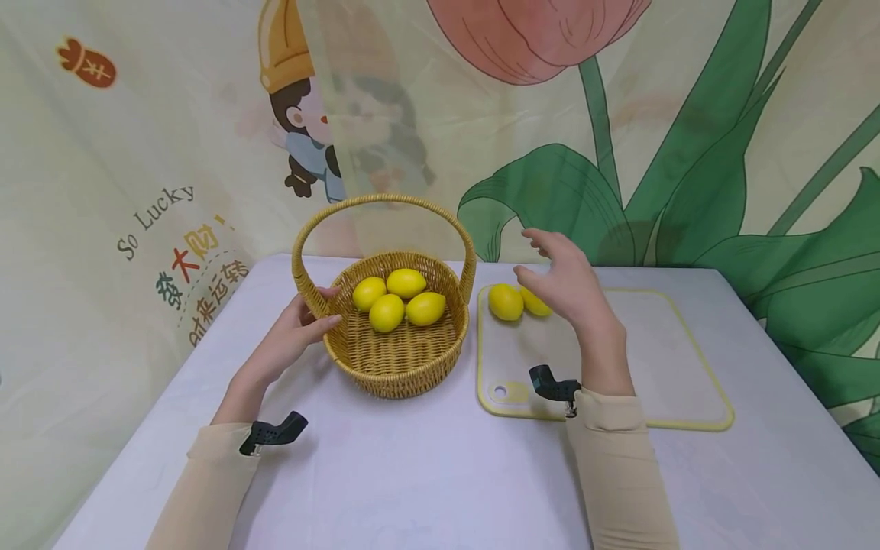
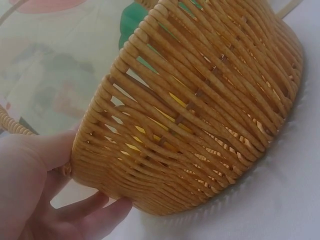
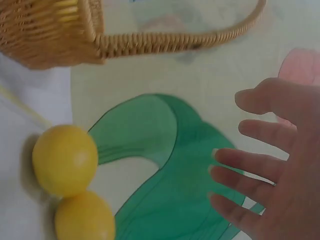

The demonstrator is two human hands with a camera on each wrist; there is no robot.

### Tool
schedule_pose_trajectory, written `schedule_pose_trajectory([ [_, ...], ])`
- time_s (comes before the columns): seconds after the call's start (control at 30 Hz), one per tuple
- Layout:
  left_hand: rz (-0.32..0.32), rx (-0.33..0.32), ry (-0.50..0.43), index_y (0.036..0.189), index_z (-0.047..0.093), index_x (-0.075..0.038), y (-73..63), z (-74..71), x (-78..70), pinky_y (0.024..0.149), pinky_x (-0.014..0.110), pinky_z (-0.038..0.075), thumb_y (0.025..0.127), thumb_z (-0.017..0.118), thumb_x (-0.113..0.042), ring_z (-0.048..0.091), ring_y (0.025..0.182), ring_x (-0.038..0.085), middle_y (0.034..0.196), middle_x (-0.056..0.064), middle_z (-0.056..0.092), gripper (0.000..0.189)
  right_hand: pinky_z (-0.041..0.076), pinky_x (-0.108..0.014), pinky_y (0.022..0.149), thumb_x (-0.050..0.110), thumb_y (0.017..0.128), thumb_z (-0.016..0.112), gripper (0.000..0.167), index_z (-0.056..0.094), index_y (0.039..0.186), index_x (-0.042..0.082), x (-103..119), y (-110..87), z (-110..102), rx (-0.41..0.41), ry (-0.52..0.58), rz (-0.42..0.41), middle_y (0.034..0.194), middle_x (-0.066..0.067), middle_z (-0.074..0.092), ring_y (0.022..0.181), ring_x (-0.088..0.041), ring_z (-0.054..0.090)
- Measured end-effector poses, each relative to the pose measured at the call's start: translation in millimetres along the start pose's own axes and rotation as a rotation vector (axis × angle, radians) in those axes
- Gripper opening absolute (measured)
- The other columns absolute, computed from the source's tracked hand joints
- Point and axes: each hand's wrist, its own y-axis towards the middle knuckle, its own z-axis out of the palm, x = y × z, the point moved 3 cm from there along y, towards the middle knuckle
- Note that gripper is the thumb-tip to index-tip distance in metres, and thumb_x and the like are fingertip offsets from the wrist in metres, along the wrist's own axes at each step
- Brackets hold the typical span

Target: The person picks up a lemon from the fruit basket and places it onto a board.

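A round wicker basket [image 1: 402,376] with a tall arched handle stands upright on the table, with several yellow lemons [image 1: 387,313] lying toward its back. At its left side my left hand [image 1: 289,336] grips the rim by the foot of the handle. The left wrist view shows the thumb at the rim and other fingertips [image 2: 117,210] against the woven wall. My right hand [image 1: 567,283] hovers over the cutting board, fingers spread and holding nothing. Below it lie two lemons side by side, the left lemon [image 1: 506,302] in full sight and the right lemon [image 1: 533,302] partly hidden.
The white cutting board [image 1: 660,359] with a yellow edge lies right of the basket. A white cloth [image 1: 412,473] covers the table. Behind hangs a printed curtain [image 1: 440,137] with a tulip and cartoon figures.
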Motion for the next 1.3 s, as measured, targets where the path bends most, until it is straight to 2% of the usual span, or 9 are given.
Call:
schedule_pose_trajectory([
  [0.17,-0.004,-0.004,0.0,0.144,0.035,-0.011,-0.7,0.2,1.1,0.096,0.025,0.052,0.097,0.063,-0.035,0.045,0.139,0.034,0.159,0.007,0.036,0.06,0.047,-0.051,0.101,0.029,0.091,0.065,0.05,0.055,0.139,0.02,32.0,-5.8,3.2,0.003,-0.008,-0.126,0.135,-0.003,0.059,0.122,-0.027,0.054],
  [0.33,-0.005,-0.008,0.003,0.145,0.035,-0.011,0.0,-0.5,1.6,0.096,0.027,0.052,0.097,0.064,-0.035,0.045,0.139,0.034,0.159,0.008,0.036,0.06,0.051,-0.044,0.088,0.026,0.09,0.066,0.039,0.062,0.127,0.016,59.6,-13.6,10.0,0.005,-0.019,-0.253,0.12,-0.002,0.063,0.108,-0.024,0.058],
  [0.47,-0.004,-0.004,0.006,0.145,0.036,-0.011,1.2,-0.6,1.7,0.098,0.029,0.052,0.097,0.064,-0.035,0.045,0.139,0.033,0.159,0.008,0.037,0.061,0.05,-0.037,0.079,0.024,0.088,0.066,0.039,0.063,0.126,0.016,75.7,-18.9,19.8,0.016,-0.04,-0.325,0.114,-0.002,0.065,0.101,-0.021,0.058],
  [0.6,-0.005,-0.005,0.009,0.144,0.036,-0.011,1.3,-0.8,2.4,0.098,0.03,0.052,0.097,0.064,-0.035,0.045,0.139,0.033,0.159,0.008,0.037,0.06,0.051,-0.033,0.078,0.025,0.089,0.067,0.041,0.062,0.129,0.019,87.4,-22.4,32.9,0.058,-0.061,-0.375,0.116,0.002,0.065,0.098,-0.017,0.058],
  [0.77,-0.012,-0.009,0.012,0.144,0.036,-0.011,0.7,-1.4,3.8,0.097,0.029,0.052,0.097,0.064,-0.036,0.046,0.138,0.033,0.158,0.008,0.037,0.06,0.054,-0.036,0.091,0.03,0.091,0.067,0.046,0.058,0.135,0.022,93.1,-21.6,55.8,0.157,-0.053,-0.39,0.126,0.005,0.062,0.107,-0.015,0.059],
  [0.9,-0.011,-0.01,0.01,0.143,0.036,-0.012,1.1,-1.7,3.9,0.101,0.035,0.052,0.097,0.064,-0.036,0.046,0.138,0.033,0.158,0.007,0.038,0.059,0.054,-0.036,0.092,0.03,0.092,0.066,0.047,0.056,0.137,0.022,91.4,-15.5,74.6,0.22,-0.043,-0.389,0.128,0.005,0.061,0.107,-0.015,0.059],
  [1.07,-0.004,-0.011,0.007,0.143,0.036,-0.011,2.6,-1.5,3.0,0.1,0.034,0.052,0.097,0.064,-0.035,0.045,0.139,0.034,0.158,0.006,0.038,0.06,0.052,-0.04,0.099,0.029,0.091,0.064,0.049,0.055,0.139,0.021,85.2,-4.8,96.8,0.309,0.0,-0.343,0.134,0.004,0.059,0.116,-0.017,0.057],
  [1.17,-0.005,-0.009,0.0,0.144,0.035,-0.01,2.6,-0.9,2.5,0.097,0.029,0.052,0.097,0.064,-0.035,0.045,0.139,0.033,0.159,0.006,0.037,0.061,0.047,-0.046,0.108,0.031,0.091,0.063,0.053,0.053,0.142,0.023,79.1,0.0,112.3,0.371,-0.003,-0.301,0.145,0.002,0.052,0.134,-0.02,0.049],
  [1.3,-0.007,-0.009,-0.001,0.144,0.035,-0.009,2.4,-0.5,2.2,0.097,0.028,0.053,0.097,0.064,-0.036,0.044,0.14,0.033,0.159,0.005,0.036,0.061,0.037,-0.051,0.116,0.032,0.09,0.066,0.059,0.049,0.146,0.024,71.0,3.7,130.4,0.418,-0.06,-0.283,0.157,-0.004,0.04,0.147,-0.025,0.035],
])
